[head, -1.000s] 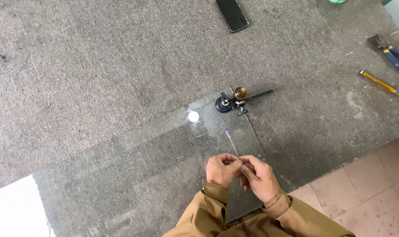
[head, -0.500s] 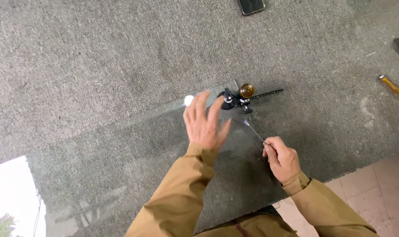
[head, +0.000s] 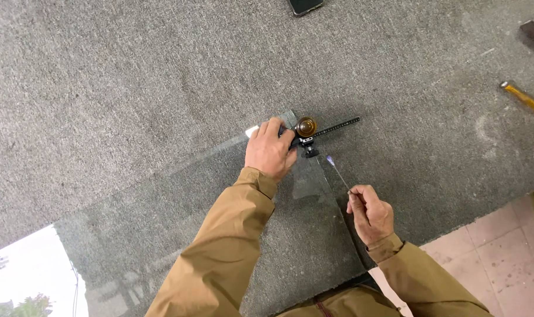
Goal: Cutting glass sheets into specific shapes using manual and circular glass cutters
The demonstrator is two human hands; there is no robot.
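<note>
I think I am setting up a cut: my left hand [head: 271, 151] clamps the black cutter tool [head: 305, 134] near the middle of the frame on the glass sheet [head: 220, 235], my right hand [head: 370, 214] pinches a thin rod [head: 337, 173], and next needs steady hands.

Left hand [head: 270, 150] resting on black circle cutter [head: 307, 134] with amber knob, on glass sheet [head: 220, 235] over grey carpet [head: 132, 76], right hand [head: 370, 212] pinching thin metal rod [head: 337, 174], yellow-handled tool [head: 525, 98] far right, dark phone [head: 305, 6] at top edge
</note>
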